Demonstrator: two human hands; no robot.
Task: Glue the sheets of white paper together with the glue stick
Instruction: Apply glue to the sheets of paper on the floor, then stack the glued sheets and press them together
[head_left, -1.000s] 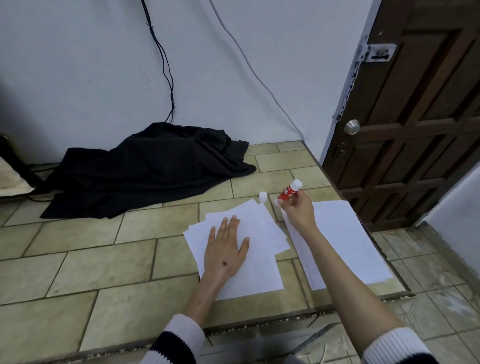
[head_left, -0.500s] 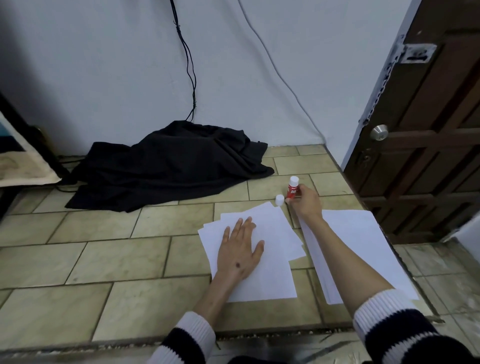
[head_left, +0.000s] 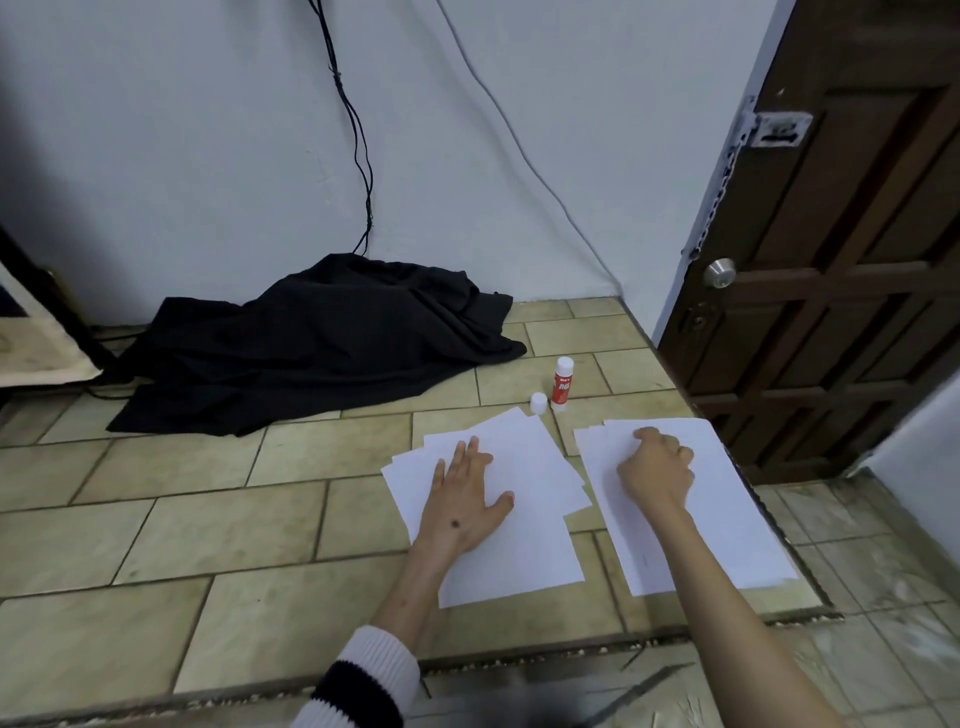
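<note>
Our right hand (head_left: 655, 467) rests curled, knuckles up, on the right stack of paper (head_left: 727, 519), gripping nothing we can see; our left hand (head_left: 464, 499) lies flat and spread on the fanned sheets (head_left: 524, 545). Beyond both, the glue stick (head_left: 562, 384) stands upright and uncapped on the floor (head_left: 208, 519), its cap (head_left: 538, 403) beside it, nearer our right hand.

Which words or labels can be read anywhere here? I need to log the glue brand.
Glue stick: white lettering on its red label, too blurred to read.
Paper sheets under the left hand and right hand: blank, no text seen.
Nothing else carries writing.
</note>
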